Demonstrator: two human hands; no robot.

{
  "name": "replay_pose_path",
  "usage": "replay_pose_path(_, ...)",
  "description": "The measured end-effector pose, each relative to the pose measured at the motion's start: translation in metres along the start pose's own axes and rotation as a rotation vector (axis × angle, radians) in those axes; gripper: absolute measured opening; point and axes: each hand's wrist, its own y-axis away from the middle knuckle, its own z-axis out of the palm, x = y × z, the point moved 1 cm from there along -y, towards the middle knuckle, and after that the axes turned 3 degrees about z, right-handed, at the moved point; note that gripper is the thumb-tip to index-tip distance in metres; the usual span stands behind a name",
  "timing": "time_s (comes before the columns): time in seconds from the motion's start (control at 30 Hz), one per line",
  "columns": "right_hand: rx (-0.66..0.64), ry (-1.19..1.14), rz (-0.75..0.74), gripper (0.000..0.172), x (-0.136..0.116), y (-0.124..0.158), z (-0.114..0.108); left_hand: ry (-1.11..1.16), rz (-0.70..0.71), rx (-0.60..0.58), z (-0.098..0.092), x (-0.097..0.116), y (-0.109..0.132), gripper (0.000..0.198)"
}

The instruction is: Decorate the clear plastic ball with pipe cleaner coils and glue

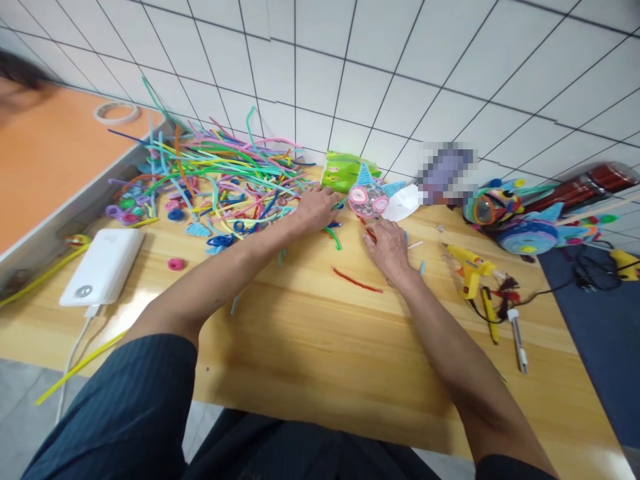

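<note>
My left hand [315, 208] rests palm down at the right edge of a heap of colourful pipe cleaners [215, 180], its fingers curled over some strands; what they hold is hidden. My right hand [387, 247] lies on the wooden table [320, 333] with fingers bent down, touching a red strand beneath them. Just beyond both hands sits a round pink craft face [369, 199] with blue ears. A loose red pipe cleaner [356, 281] lies on the table near my right wrist.
A white power bank [103, 265] with cable lies at the left. A yellow glue gun [469, 267], a pen and a tool lie at the right. Finished craft figures [525, 223] stand at the back right. A tape roll [117, 112] sits on the orange surface.
</note>
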Motion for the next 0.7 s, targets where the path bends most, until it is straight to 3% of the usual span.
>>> replay_pose_path(0.23,-0.065,-0.037,-0.053,0.025,-0.023,-0.007,0.005,-0.035,0.001,-0.01,-0.002,0.001,-0.012,0.032)
replay_pose_path(0.7,-0.056,-0.035,-0.042,0.024,-0.016,-0.007,0.008,-0.069,-0.083,-0.077,-0.016,-0.002,-0.018,0.032)
